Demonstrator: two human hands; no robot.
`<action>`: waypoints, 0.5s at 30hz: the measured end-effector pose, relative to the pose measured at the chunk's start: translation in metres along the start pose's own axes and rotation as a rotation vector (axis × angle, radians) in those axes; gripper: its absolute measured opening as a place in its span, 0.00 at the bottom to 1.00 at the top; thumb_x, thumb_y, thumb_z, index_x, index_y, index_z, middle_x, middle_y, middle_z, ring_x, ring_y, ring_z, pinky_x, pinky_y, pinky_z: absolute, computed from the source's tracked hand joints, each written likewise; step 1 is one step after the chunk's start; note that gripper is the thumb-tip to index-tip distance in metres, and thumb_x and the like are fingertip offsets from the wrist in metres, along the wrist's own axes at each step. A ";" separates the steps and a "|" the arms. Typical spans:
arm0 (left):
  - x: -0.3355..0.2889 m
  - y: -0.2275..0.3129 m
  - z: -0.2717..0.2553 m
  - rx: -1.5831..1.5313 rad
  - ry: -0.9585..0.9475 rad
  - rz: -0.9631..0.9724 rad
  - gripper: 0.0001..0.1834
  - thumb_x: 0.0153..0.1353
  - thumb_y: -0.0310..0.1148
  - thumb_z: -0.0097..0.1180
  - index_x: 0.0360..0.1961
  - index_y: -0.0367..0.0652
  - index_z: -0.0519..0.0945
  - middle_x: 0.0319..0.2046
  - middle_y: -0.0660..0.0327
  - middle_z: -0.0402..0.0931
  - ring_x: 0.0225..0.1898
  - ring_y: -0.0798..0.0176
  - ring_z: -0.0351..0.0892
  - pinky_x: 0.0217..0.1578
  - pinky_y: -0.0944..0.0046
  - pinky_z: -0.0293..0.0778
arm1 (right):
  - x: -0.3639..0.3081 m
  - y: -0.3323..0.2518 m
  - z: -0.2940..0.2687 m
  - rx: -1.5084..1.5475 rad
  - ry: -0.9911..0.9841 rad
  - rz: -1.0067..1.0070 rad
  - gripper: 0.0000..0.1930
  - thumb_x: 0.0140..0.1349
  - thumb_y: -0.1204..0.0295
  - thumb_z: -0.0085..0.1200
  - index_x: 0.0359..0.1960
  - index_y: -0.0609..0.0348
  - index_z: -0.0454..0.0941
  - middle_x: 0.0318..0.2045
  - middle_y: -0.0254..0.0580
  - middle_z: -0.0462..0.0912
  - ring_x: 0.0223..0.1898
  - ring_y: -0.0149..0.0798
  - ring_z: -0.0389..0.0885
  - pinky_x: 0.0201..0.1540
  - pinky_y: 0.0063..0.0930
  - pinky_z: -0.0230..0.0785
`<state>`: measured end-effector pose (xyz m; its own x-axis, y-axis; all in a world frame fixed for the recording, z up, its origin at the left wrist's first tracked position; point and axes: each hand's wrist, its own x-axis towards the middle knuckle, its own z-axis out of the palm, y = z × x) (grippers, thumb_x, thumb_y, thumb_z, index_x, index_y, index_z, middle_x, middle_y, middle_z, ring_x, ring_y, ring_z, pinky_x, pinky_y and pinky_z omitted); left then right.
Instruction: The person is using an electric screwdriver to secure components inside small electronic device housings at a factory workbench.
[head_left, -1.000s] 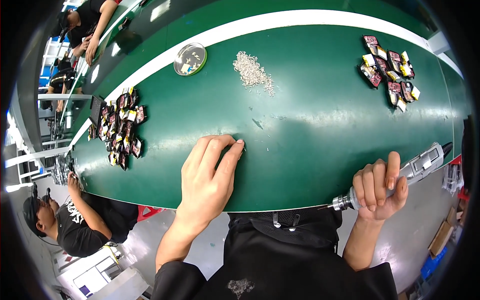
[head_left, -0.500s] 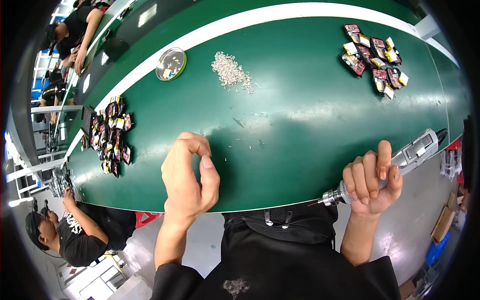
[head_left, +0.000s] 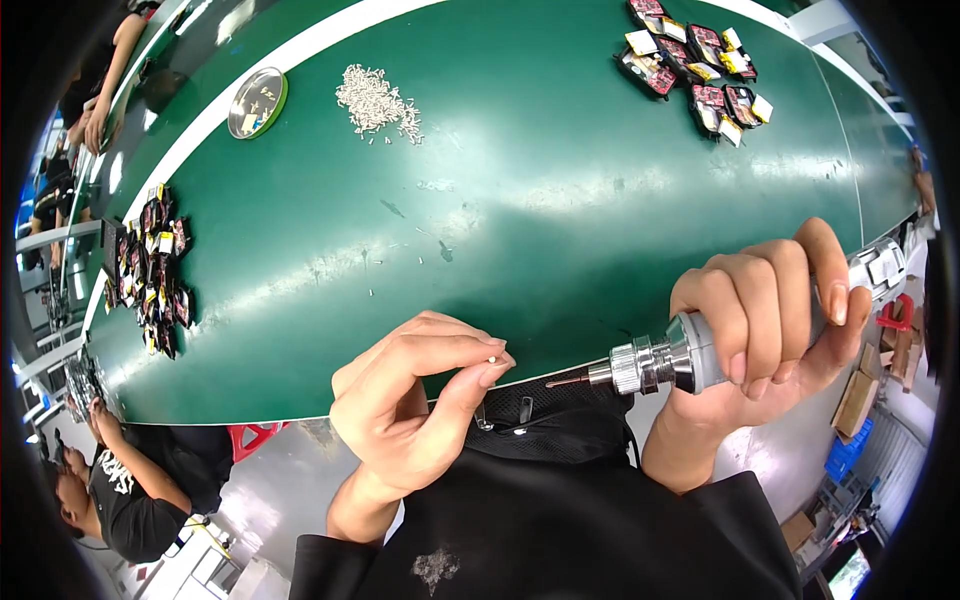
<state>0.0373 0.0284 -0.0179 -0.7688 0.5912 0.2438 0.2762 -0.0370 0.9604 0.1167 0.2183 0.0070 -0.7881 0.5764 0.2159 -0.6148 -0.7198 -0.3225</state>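
My left hand (head_left: pixel 415 395) pinches a tiny pale screw (head_left: pixel 493 359) between thumb and forefinger, just over the near edge of the green table (head_left: pixel 300 230). Wrapped round a grey electric screwdriver (head_left: pixel 655 362) is my right hand (head_left: pixel 765 320). The tool lies almost level, its thin bit pointing left toward my left fingertips, with a small gap between them. A pile of small whitish screws (head_left: pixel 375 103) lies farther off on the table. A few loose ones are scattered nearer to me.
Black-cased electronic units with yellow-and-white parts (head_left: pixel 700 65) lie at the far right. A larger heap of similar units (head_left: pixel 150 270) is at the left. A round green-rimmed dish (head_left: pixel 258 103) holds small bits. Another person (head_left: pixel 130 480) sits at the left edge.
My left hand has moved right and down, now pinching the screw in view. The screwdriver has come left, its bit closer to that hand. The view has shifted to the right.
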 end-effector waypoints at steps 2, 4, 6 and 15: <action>0.000 0.003 0.003 -0.209 -0.032 -0.107 0.03 0.55 0.15 0.56 0.31 0.27 0.79 0.26 0.49 0.80 0.26 0.61 0.80 0.28 0.67 0.75 | 0.002 -0.001 0.009 0.061 0.011 -0.036 0.10 0.64 0.66 0.47 0.28 0.56 0.66 0.10 0.30 0.63 0.09 0.28 0.62 0.19 0.24 0.62; -0.002 0.003 0.010 -0.312 -0.039 -0.131 0.03 0.58 0.17 0.54 0.32 0.27 0.78 0.26 0.48 0.80 0.25 0.62 0.79 0.27 0.67 0.75 | 0.002 -0.003 0.013 0.039 0.030 -0.030 0.10 0.63 0.65 0.47 0.30 0.57 0.67 0.10 0.31 0.63 0.09 0.28 0.62 0.19 0.24 0.62; -0.005 0.002 0.013 -0.395 -0.031 -0.158 0.05 0.61 0.20 0.53 0.32 0.26 0.78 0.26 0.48 0.79 0.25 0.62 0.77 0.27 0.67 0.75 | 0.004 0.005 0.013 0.042 0.035 -0.053 0.10 0.64 0.64 0.47 0.31 0.57 0.67 0.10 0.30 0.63 0.09 0.27 0.62 0.19 0.23 0.62; -0.002 0.001 0.017 -0.444 -0.080 -0.159 0.08 0.64 0.23 0.50 0.32 0.26 0.77 0.26 0.48 0.78 0.25 0.64 0.76 0.26 0.69 0.74 | 0.005 0.012 0.007 0.040 0.031 -0.054 0.09 0.64 0.65 0.46 0.32 0.57 0.67 0.10 0.29 0.61 0.09 0.27 0.60 0.20 0.23 0.61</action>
<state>0.0491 0.0411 -0.0203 -0.7301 0.6768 0.0944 -0.1280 -0.2711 0.9540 0.1051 0.2102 0.0111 -0.7528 0.6260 0.2036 -0.6576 -0.7016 -0.2743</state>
